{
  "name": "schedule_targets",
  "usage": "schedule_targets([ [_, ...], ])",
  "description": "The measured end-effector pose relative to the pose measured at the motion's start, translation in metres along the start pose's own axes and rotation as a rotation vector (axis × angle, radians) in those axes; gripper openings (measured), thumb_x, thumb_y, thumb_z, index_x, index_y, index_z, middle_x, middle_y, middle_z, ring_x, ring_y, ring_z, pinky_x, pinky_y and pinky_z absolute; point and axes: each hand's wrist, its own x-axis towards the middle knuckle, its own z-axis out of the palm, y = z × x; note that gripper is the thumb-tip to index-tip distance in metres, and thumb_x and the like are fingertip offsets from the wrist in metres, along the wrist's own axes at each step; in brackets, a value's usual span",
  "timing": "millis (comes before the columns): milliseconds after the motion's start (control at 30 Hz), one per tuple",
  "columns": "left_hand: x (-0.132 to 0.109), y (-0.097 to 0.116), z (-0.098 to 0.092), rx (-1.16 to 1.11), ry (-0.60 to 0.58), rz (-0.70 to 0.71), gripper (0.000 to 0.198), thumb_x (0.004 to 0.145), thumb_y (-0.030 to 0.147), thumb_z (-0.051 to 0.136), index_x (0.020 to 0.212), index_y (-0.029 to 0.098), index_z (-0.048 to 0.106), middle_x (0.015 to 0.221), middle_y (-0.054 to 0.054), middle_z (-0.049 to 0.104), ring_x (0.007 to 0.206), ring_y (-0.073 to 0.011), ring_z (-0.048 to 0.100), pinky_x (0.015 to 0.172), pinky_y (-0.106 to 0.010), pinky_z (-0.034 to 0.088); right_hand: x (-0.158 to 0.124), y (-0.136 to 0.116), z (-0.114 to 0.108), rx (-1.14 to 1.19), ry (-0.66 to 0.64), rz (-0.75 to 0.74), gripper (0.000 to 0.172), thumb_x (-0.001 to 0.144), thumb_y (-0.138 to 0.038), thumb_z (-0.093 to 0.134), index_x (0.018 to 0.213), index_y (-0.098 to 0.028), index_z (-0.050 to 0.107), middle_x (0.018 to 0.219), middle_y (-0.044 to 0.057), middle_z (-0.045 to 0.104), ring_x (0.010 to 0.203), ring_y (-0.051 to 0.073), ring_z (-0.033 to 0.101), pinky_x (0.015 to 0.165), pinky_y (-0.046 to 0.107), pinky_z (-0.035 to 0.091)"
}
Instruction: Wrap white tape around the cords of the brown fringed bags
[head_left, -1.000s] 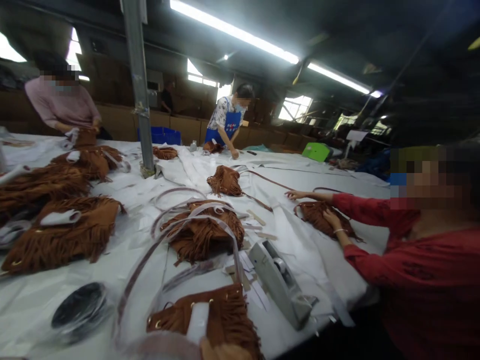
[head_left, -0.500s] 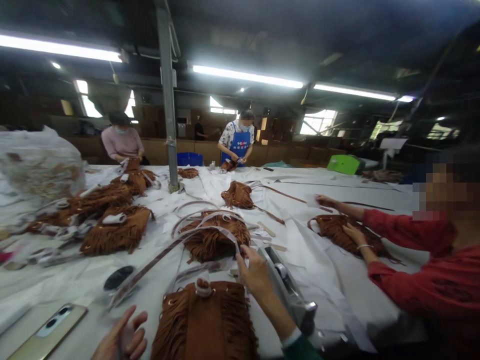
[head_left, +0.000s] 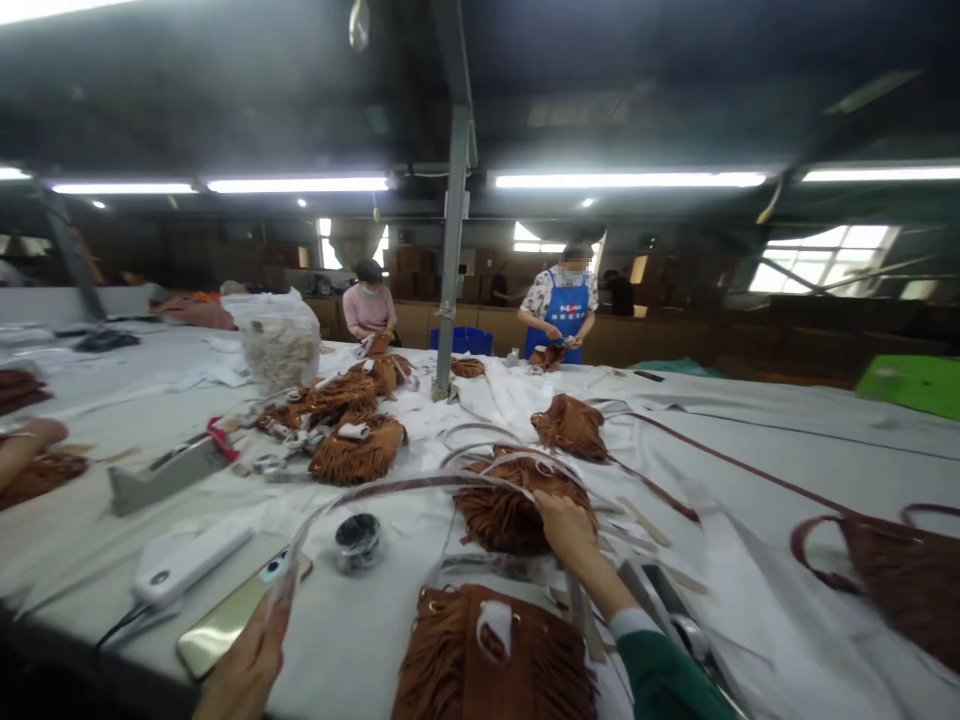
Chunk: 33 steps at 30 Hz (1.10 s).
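A long strap [head_left: 405,484] in clear wrap arches over the table between my hands. At the lower left, my left hand [head_left: 247,650] is closed on one end of it. My right hand [head_left: 570,535] pinches the strap farther along, just in front of a brown fringed bag [head_left: 499,505]. Nearest me lies another brown fringed bag [head_left: 491,690], with a white-wrapped piece on its front. A gold phone [head_left: 217,625] lies beside my left hand, and a small round dark object [head_left: 358,540] sits beyond it.
A tape dispenser [head_left: 667,610] stands by my right forearm, another [head_left: 169,475] at the left. A white device [head_left: 191,565] has a cable. More fringed bags [head_left: 360,450] and a filled plastic bag [head_left: 277,340] lie farther back. Two people work across the table near a post [head_left: 452,250].
The view has swung left. My left hand, open before, has closed on the strap's end. My right hand still holds the strap. The person in red is out of view.
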Motion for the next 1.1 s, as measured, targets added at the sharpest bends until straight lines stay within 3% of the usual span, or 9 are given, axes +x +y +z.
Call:
schedule_targets([
  [100,0.004,-0.006,-0.017,0.145,0.042,0.075,0.049,0.089,0.047,0.039,0.131,0.025,0.051,0.126,-0.005,0.062,0.122,-0.0284,0.052,0.103,-0.041,0.041,-0.004,0.004,-0.003,-0.007,-0.004,-0.01,0.029,0.092,-0.016,0.04,0.112,-0.02,0.06,0.097,0.011,0.069,0.093,0.024,0.064,0.078,0.035,0.044],
  [200,0.005,-0.007,-0.031,0.199,-0.024,0.326,0.044,0.092,0.038,0.038,0.134,0.032,0.047,0.134,0.002,0.056,0.128,-0.0231,0.046,0.11,-0.038,0.032,-0.007,-0.009,-0.02,0.023,0.049,-0.061,0.039,0.092,-0.033,0.047,0.127,-0.018,0.051,0.119,0.014,0.062,0.108,0.026,0.059,0.088,0.039,0.045],
  [300,0.004,0.006,-0.042,0.239,-0.155,0.583,0.044,0.091,0.03,0.042,0.135,0.035,0.046,0.133,0.003,0.057,0.124,-0.0205,0.05,0.106,-0.031,0.038,-0.021,-0.049,-0.06,0.248,0.185,-0.344,0.057,0.087,-0.045,0.053,0.135,-0.014,0.043,0.135,0.017,0.05,0.124,0.028,0.047,0.101,0.042,0.039],
  [433,-0.009,0.058,-0.046,0.229,-0.317,0.725,0.042,0.092,0.025,0.042,0.133,0.034,0.049,0.124,-0.002,0.063,0.113,-0.0203,0.059,0.097,-0.027,0.045,-0.062,-0.139,-0.123,0.592,0.182,-0.789,0.065,0.082,-0.049,0.06,0.135,-0.016,0.043,0.133,0.016,0.052,0.124,0.027,0.047,0.103,0.041,0.038],
  [500,-0.015,0.092,-0.045,0.139,-0.384,0.739,0.04,0.093,0.024,0.042,0.132,0.03,0.05,0.121,-0.005,0.064,0.111,-0.0213,0.059,0.095,-0.029,0.045,-0.08,-0.178,-0.142,0.69,0.024,-0.958,0.065,0.08,-0.046,0.064,0.134,-0.017,0.044,0.122,0.014,0.06,0.112,0.025,0.056,0.094,0.034,0.044],
  [567,-0.018,0.119,-0.045,-0.032,-0.439,0.69,0.04,0.09,0.027,0.05,0.13,0.025,0.049,0.112,-0.008,0.065,0.099,-0.0207,0.061,0.086,-0.028,0.047,-0.09,-0.201,-0.148,0.778,-0.13,-0.956,0.057,0.082,-0.04,0.064,0.131,-0.017,0.047,0.097,0.007,0.069,0.085,0.018,0.065,0.073,0.024,0.048],
  [733,-0.002,0.122,-0.056,-0.341,-0.965,0.25,0.068,0.08,0.058,0.057,0.132,0.015,0.043,0.08,-0.004,0.063,0.067,-0.0152,0.057,0.059,-0.024,0.043,-0.077,-0.17,-0.141,0.846,-0.115,-0.764,0.035,0.078,-0.042,0.067,0.098,-0.014,0.067,0.064,-0.002,0.06,0.054,0.01,0.051,0.052,0.019,0.038],
  [933,0.006,0.077,-0.045,-0.294,-1.11,-0.039,0.04,0.077,0.051,0.065,0.077,0.011,0.064,0.053,0.002,0.054,0.042,-0.0072,0.041,0.041,-0.019,0.027,-0.074,-0.109,-0.139,0.719,-0.074,-0.649,0.039,0.08,-0.049,0.056,0.089,-0.014,0.07,0.075,0.004,0.066,0.067,0.017,0.059,0.063,0.024,0.044],
  [1100,0.002,0.082,-0.033,-0.319,-1.173,-0.066,0.037,0.075,0.05,0.067,0.072,0.014,0.06,0.051,0.003,0.054,0.041,-0.0079,0.044,0.044,-0.019,0.034,-0.09,-0.108,-0.125,0.59,-0.093,-0.611,0.052,0.091,-0.054,0.038,0.068,-0.016,0.065,0.055,-0.001,0.053,0.052,0.012,0.048,0.049,0.021,0.034],
])
